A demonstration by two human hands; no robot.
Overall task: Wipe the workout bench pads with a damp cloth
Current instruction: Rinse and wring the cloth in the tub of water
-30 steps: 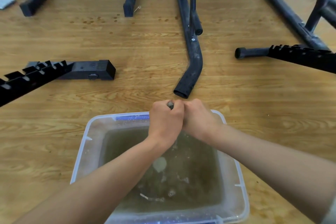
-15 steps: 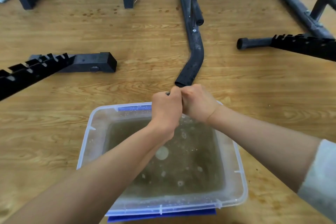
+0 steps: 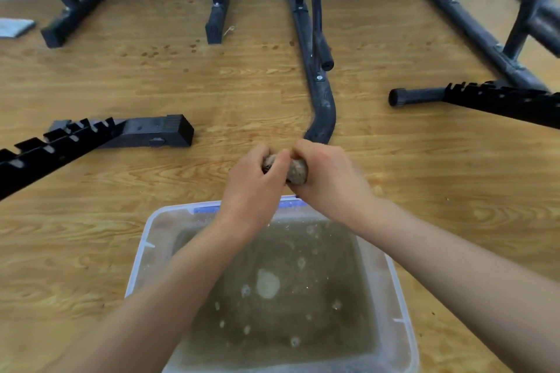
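Both my hands grip a wadded grey-brown wet cloth (image 3: 296, 171), held just past the far rim of a clear plastic tub (image 3: 141, 254). My left hand (image 3: 254, 188) curls round the cloth's left end, my right hand (image 3: 330, 182) round its right end. Most of the cloth is hidden inside my fists. The tub holds murky brownish water with bubbles on it. No bench pad is in view.
Black workout bench frames stand on the wooden floor: a notched rail (image 3: 54, 145) at the left, a curved tube foot (image 3: 321, 112) just beyond my hands, another notched rail (image 3: 500, 100) at the right, more legs (image 3: 216, 9) by the white wall.
My hands have lifted the cloth higher and farther from the water, past the tub's far rim. They have shifted apart a little, so more of the cloth shows between them.
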